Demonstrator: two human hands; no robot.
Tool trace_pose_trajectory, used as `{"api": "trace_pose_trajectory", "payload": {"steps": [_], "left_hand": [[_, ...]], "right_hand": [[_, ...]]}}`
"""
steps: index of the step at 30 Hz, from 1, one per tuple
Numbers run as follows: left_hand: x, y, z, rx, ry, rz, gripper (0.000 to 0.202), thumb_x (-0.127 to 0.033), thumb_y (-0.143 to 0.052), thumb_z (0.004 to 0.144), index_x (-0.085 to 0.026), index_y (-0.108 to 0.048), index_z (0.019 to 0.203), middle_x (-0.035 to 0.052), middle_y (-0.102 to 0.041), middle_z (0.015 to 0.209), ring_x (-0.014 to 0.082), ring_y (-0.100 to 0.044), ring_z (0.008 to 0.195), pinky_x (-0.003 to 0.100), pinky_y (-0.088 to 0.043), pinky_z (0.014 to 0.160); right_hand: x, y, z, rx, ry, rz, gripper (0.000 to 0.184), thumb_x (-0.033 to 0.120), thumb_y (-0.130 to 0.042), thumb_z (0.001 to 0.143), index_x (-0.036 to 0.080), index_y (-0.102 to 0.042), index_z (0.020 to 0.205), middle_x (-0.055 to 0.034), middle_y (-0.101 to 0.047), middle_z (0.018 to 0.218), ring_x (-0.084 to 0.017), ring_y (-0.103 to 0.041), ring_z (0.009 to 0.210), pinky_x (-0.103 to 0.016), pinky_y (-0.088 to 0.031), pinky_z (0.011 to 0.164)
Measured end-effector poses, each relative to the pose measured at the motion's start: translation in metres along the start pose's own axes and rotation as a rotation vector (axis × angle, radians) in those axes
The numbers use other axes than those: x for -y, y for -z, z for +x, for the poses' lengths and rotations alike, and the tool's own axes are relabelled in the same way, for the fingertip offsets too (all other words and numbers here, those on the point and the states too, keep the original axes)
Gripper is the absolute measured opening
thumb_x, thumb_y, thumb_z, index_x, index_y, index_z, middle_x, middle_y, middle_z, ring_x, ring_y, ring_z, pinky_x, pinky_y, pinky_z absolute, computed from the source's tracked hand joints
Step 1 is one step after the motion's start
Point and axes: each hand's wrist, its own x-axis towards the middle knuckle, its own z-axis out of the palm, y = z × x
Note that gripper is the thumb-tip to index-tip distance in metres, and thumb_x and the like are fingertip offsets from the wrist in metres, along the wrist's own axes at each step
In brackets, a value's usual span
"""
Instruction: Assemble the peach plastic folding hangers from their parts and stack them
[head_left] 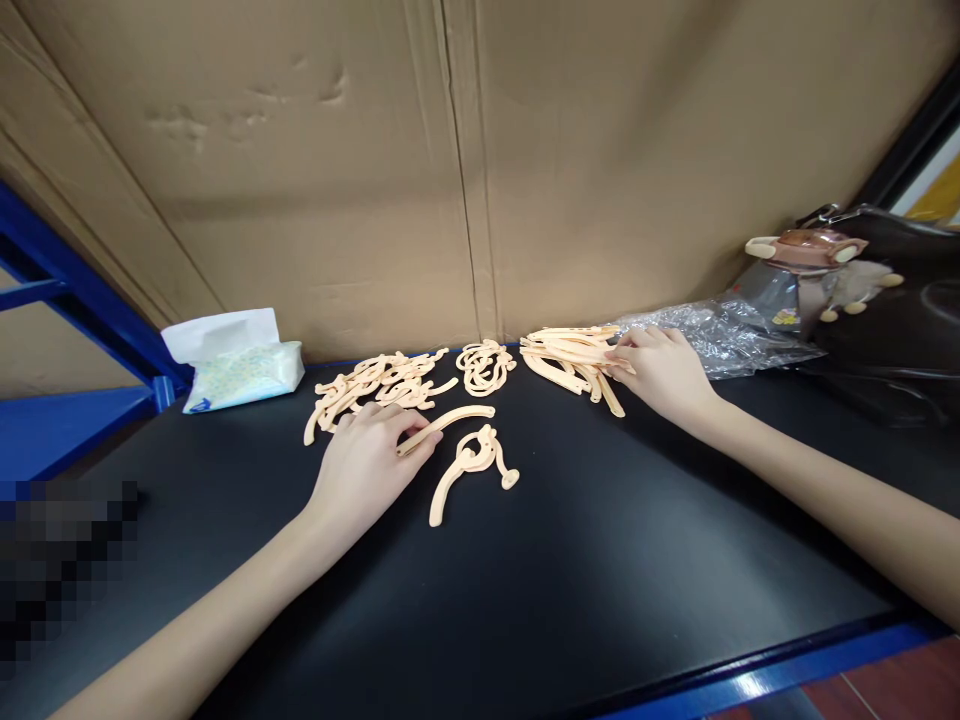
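Note:
My left hand pinches a curved, peach-coloured plastic strip near one end; its far end points up and right. Just below it on the black table lies a joined peach piece with a ring, a curved arm and a small disc. At the right, my right hand has its fingers closed on the ends of strips in a pile of long peach strips. How many it grips is hidden. Behind my left hand spreads a heap of shorter curved peach parts. Ring-shaped peach parts lie between the two piles.
A pack of tissues sits at the back left. Crumpled clear plastic, a drinking bottle and a dark bag stand at the right. Cardboard walls the back of the black table.

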Motion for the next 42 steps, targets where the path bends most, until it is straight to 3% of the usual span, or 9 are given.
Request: {"api": "trace_pose_trajectory", "payload": {"steps": [4, 10, 19, 23, 25, 29, 34, 42], "left_hand": [[0.002, -0.003, -0.001, 0.004, -0.027, -0.020, 0.029, -0.046, -0.051, 0.089, -0.023, -0.067, 0.079, 0.0047, -0.070, 0.088, 0.0296, -0.058, 0.090, 0.044, -0.043, 0.081], [0.005, -0.013, -0.004, 0.041, -0.067, -0.127, 0.039, -0.050, -0.044, 0.093, -0.023, -0.061, 0.116, 0.0061, -0.064, 0.113, 0.0267, -0.056, 0.109, 0.042, -0.046, 0.093], [-0.002, -0.008, -0.005, 0.122, -0.128, -0.211, 0.043, -0.054, -0.040, 0.095, -0.027, -0.067, 0.114, 0.0039, -0.066, 0.102, 0.0235, -0.061, 0.098, 0.039, -0.048, 0.092], [-0.005, -0.006, -0.006, 0.144, -0.123, -0.227, 0.041, -0.053, -0.041, 0.095, -0.028, -0.067, 0.114, 0.0031, -0.066, 0.099, 0.0232, -0.061, 0.096, 0.038, -0.049, 0.087], [-0.006, -0.006, -0.006, 0.158, -0.122, -0.235, 0.040, -0.052, -0.041, 0.095, -0.028, -0.067, 0.115, 0.0030, -0.066, 0.099, 0.0228, -0.061, 0.095, 0.037, -0.049, 0.085], [-0.008, -0.005, -0.006, 0.170, -0.122, -0.255, 0.039, -0.051, -0.042, 0.095, -0.028, -0.067, 0.114, 0.0031, -0.065, 0.100, 0.0222, -0.061, 0.095, 0.036, -0.049, 0.085], [-0.010, -0.004, -0.007, 0.158, -0.108, -0.263, 0.037, -0.050, -0.042, 0.095, -0.028, -0.067, 0.112, 0.0023, -0.066, 0.098, 0.0224, -0.062, 0.093, 0.035, -0.050, 0.082], [-0.010, -0.003, -0.007, 0.181, -0.100, -0.285, 0.035, -0.047, -0.043, 0.095, -0.026, -0.066, 0.110, 0.0021, -0.065, 0.098, 0.0218, -0.061, 0.094, 0.036, -0.047, 0.084]], "right_hand": [[-0.001, -0.001, 0.002, 0.002, 0.033, -0.056, 0.028, 0.018, -0.049, 0.090, 0.018, -0.073, 0.078, -0.0111, -0.066, 0.086, -0.027, -0.055, 0.083, -0.041, -0.036, 0.079], [0.002, 0.001, 0.003, 0.015, 0.054, -0.094, 0.026, 0.020, -0.049, 0.091, 0.016, -0.073, 0.080, -0.0121, -0.065, 0.087, -0.028, -0.055, 0.083, -0.042, -0.036, 0.079], [0.010, 0.009, 0.007, 0.013, 0.016, -0.022, 0.033, 0.016, -0.040, 0.092, 0.012, -0.070, 0.079, -0.0164, -0.064, 0.087, -0.030, -0.054, 0.085, -0.043, -0.034, 0.077], [0.021, 0.027, 0.006, -0.024, -0.053, 0.120, 0.031, 0.021, -0.039, 0.093, 0.015, -0.068, 0.085, -0.0142, -0.066, 0.096, -0.029, -0.056, 0.088, -0.041, -0.035, 0.078], [0.033, 0.039, 0.003, -0.015, -0.100, 0.222, 0.025, 0.024, -0.044, 0.091, 0.016, -0.068, 0.085, -0.0114, -0.068, 0.092, -0.025, -0.058, 0.080, -0.038, -0.037, 0.075], [0.060, 0.060, -0.004, 0.111, -0.163, 0.469, 0.014, 0.027, -0.055, 0.083, 0.022, -0.068, 0.079, -0.0004, -0.067, 0.071, -0.017, -0.057, 0.058, -0.028, -0.039, 0.055], [0.074, 0.064, -0.008, 0.276, -0.180, 0.662, 0.019, 0.033, -0.055, 0.084, 0.023, -0.070, 0.077, 0.0033, -0.061, 0.055, -0.014, -0.051, 0.046, -0.025, -0.035, 0.045], [0.070, 0.047, -0.009, 0.407, -0.221, 0.817, 0.018, 0.028, -0.053, 0.084, 0.019, -0.068, 0.079, 0.0000, -0.065, 0.065, -0.014, -0.054, 0.052, -0.026, -0.039, 0.051]]}}
